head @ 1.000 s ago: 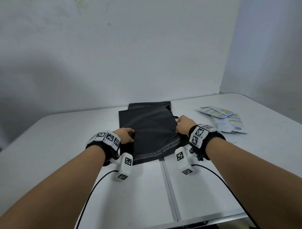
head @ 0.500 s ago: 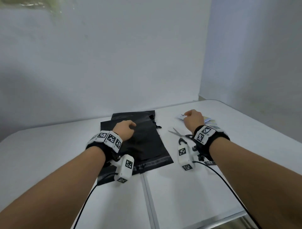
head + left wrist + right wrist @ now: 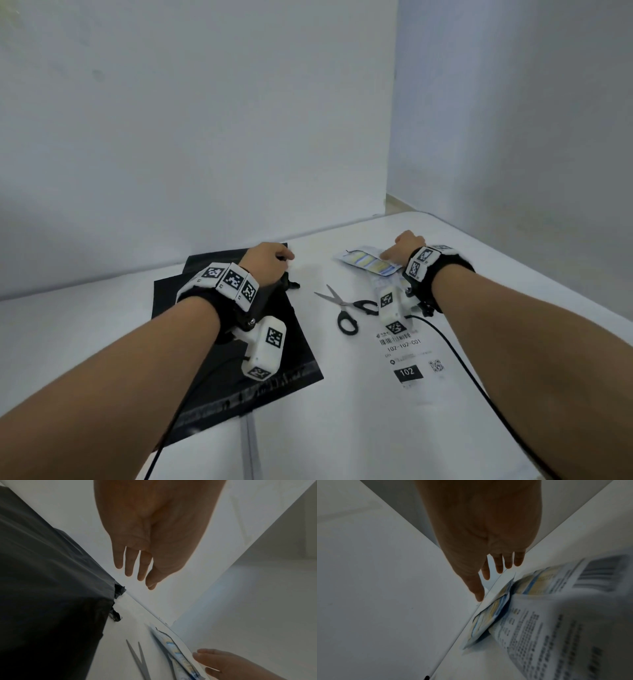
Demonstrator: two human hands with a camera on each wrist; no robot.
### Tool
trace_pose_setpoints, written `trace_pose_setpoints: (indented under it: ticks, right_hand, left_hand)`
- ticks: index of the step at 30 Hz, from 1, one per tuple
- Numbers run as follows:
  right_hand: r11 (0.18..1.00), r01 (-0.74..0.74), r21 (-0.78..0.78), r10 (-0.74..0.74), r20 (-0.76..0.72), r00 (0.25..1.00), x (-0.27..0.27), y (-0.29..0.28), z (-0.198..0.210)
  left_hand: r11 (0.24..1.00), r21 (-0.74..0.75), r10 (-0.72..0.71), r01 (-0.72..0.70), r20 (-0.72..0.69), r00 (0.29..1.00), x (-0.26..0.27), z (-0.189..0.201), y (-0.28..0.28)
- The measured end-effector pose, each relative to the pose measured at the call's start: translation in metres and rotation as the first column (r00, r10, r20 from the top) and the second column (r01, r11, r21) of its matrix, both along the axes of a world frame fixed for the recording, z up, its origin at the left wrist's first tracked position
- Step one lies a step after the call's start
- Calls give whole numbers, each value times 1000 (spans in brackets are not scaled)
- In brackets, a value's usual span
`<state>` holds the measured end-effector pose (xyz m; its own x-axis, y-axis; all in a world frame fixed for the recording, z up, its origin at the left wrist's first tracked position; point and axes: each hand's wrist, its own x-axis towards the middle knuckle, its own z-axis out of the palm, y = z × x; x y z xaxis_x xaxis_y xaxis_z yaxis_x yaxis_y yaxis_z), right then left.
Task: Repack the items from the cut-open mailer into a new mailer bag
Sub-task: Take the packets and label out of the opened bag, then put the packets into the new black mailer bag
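Note:
Two dark grey mailer bags lie overlapped on the white table; the ragged cut corner shows in the left wrist view. My left hand hovers over that far right corner with fingers straight, holding nothing. Flat blue-and-yellow packets lie to the right on a printed white sheet. My right hand is just above the packets, its fingers extended and empty.
Black-handled scissors lie open between the mailers and the packets. A white mailer with a barcode label marked 102 lies in front of my right wrist. Walls close off the table's far side and right corner.
My right hand let go of the dark mailer's edge and moved right to the packets. My left hand slid up the mailer to its far corner. The view swung right.

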<state>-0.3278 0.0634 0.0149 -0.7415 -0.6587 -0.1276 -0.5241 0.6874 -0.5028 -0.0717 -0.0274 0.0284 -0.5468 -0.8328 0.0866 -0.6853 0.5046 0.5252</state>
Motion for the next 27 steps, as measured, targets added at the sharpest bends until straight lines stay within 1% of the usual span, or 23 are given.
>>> trace_pose_setpoints:
  ticks: [2, 4, 9, 11, 13, 14, 16, 18, 19, 20, 21, 23, 24, 26, 27]
  right_hand:
    - [995, -71, 70, 71, -1, 997, -3, -6, -3]
    - [985, -106, 138, 108, -8, 994, -5, -9, -6]
    - [984, -105, 146, 106, -1, 994, -14, -13, -8]
    - [987, -95, 126, 96, -4, 995, -16, -12, -10]
    - [998, -47, 42, 49, -44, 998, -19, -11, -15]
    - [1000, -15, -21, 15, -28, 1000, -21, -9, -16]
    - [979, 63, -194, -49, 76, 996, -28, -4, -16]
    - [911, 138, -388, -50, 230, 972, -35, 5, -13]
    - [853, 194, -485, -24, 335, 942, -39, 12, -11]
    - [800, 256, -542, 8, 437, 899, -42, 19, -10]
    - [761, 298, -576, 43, 503, 863, -46, 26, -10]
    - [755, 351, -554, 86, 614, 785, -46, 43, -9]
    - [770, 367, -523, 94, 660, 745, -44, 51, -8]
    - [800, 362, -478, 110, 711, 694, -35, 66, -8]
    - [823, 340, -455, 111, 716, 689, -35, 69, -12]
  left_hand:
    - [999, 36, 3, -3, 2, 1000, -8, -1, -3]
    - [998, 68, 11, -11, -1, 1000, -14, -3, -3]
    - [995, 102, 12, -11, -8, 1000, -25, -6, -5]
    - [994, 111, 2, -3, 1, 1000, -29, -8, -4]
    - [994, 107, -10, 9, 8, 1000, -34, -9, -1]
    - [994, 108, -10, 10, 3, 1000, -37, -8, 2]
    - [993, 117, -12, 15, -22, 1000, -42, -6, 6]
    - [988, 149, -18, 26, -55, 998, -46, -4, 12]
    - [984, 176, -19, 32, -75, 997, -48, -3, 15]
    - [977, 208, -17, 37, -96, 995, -51, -3, 19]
    - [969, 245, -13, 42, -117, 993, -54, -2, 22]
    - [936, 347, 12, 56, -191, 982, -63, -4, 31]
    - [906, 419, 40, 65, -237, 971, -68, -6, 37]
    - [847, 527, 101, 71, -290, 952, -77, -11, 49]
    - [823, 564, 116, 74, -294, 949, -82, -14, 56]
